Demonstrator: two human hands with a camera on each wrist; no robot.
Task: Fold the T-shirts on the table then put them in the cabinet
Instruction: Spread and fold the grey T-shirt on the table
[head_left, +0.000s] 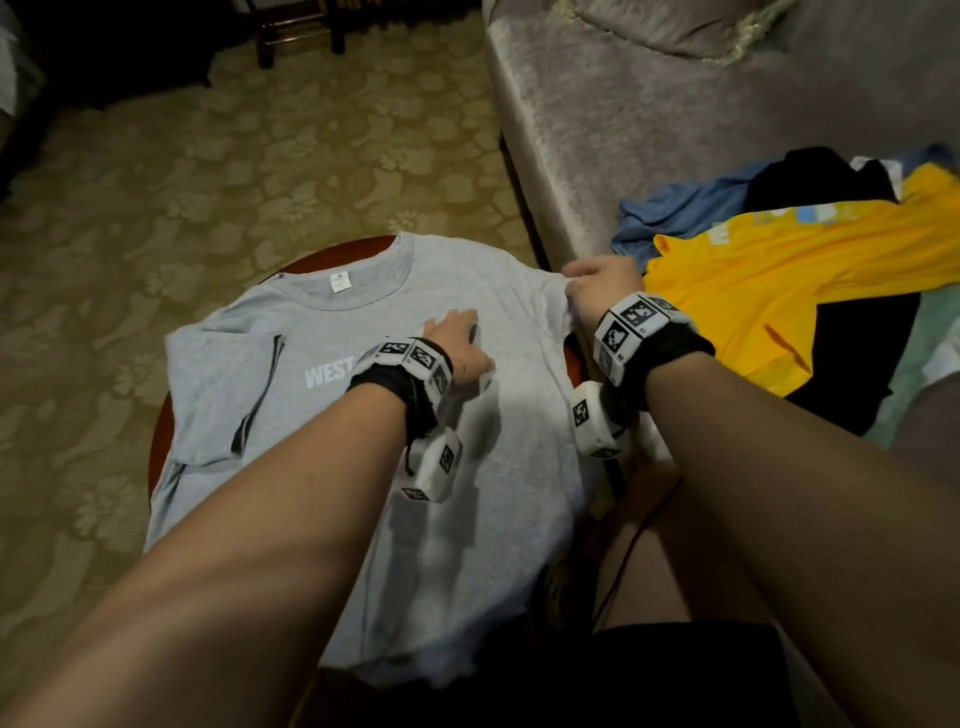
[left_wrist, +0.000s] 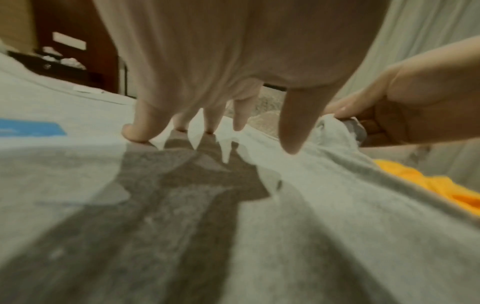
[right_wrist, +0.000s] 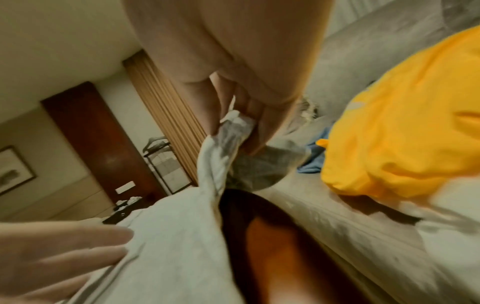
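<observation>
The grey T-shirt (head_left: 498, 467) lies face up across the round wooden worktop (head_left: 332, 252) in the centre of the head view, collar toward the top of the frame, hem hanging over the near edge. Its left-of-frame sleeve is folded inward over the chest, beside white lettering.

Your left hand (head_left: 457, 343) rests flat on the chest just below the collar, fingers (left_wrist: 145, 125) straight and spread, tips pressing the cloth. Your right hand (head_left: 602, 286) is closed on the shirt at its right edge; the right wrist view shows a bunch of grey fabric pinched between thumb and fingers and lifted off the worktop.

To the right of frame, a yellow T-shirt (head_left: 789, 275) lies spread over dark garments (head_left: 852, 353) on the grey sofa (head_left: 649, 114), with a blue garment (head_left: 685, 208) behind it. Patterned carpet (head_left: 234, 171) fills the upper left.
</observation>
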